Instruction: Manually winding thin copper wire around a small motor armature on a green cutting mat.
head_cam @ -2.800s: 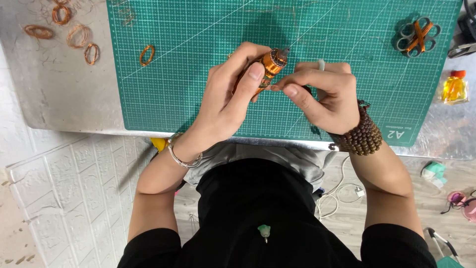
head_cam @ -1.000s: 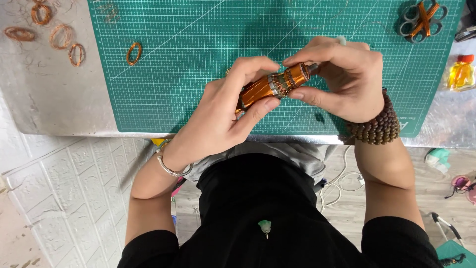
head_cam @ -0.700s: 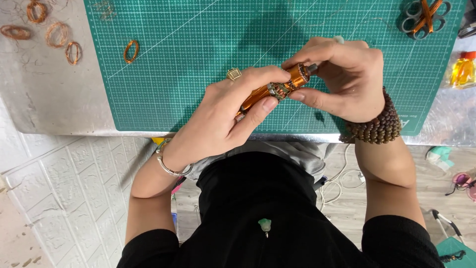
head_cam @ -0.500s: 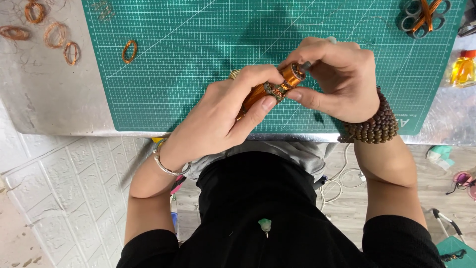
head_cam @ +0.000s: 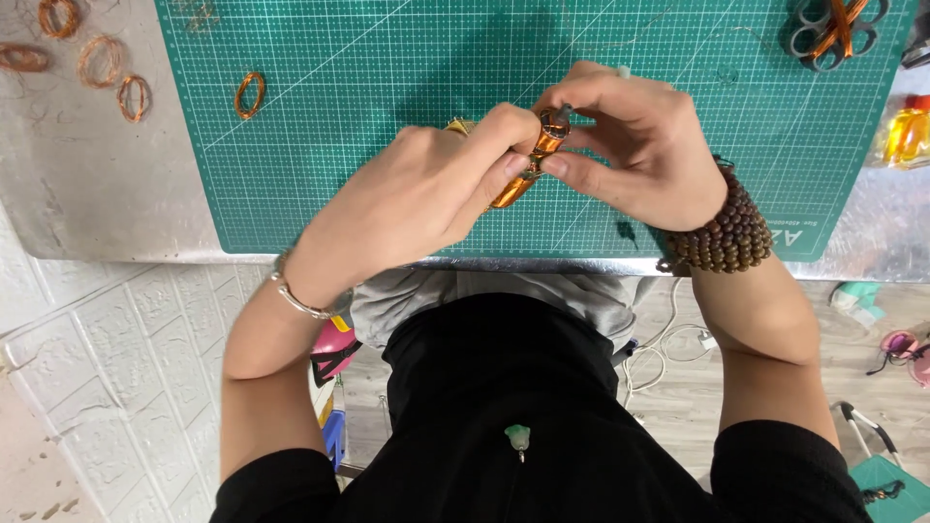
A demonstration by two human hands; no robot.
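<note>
Copper spool (head_cam: 528,167), held above the green mat (head_cam: 387,97) between both hands. Its long axis runs diagonally, upper end toward the right hand (head_cam: 644,155), lower end under the left hand (head_cam: 426,194). Since a second ago the left hand has closed further over it, leaving only a short stretch showing; the wrapping appears to be advancing along its length. Left fingers clasp the body; right thumb and forefinger pinch the upper tip. Wire rings (head_cam: 250,94) lie at the far left, scissors (head_cam: 838,27) at the far right of the surface (head_cam: 87,184).
</note>
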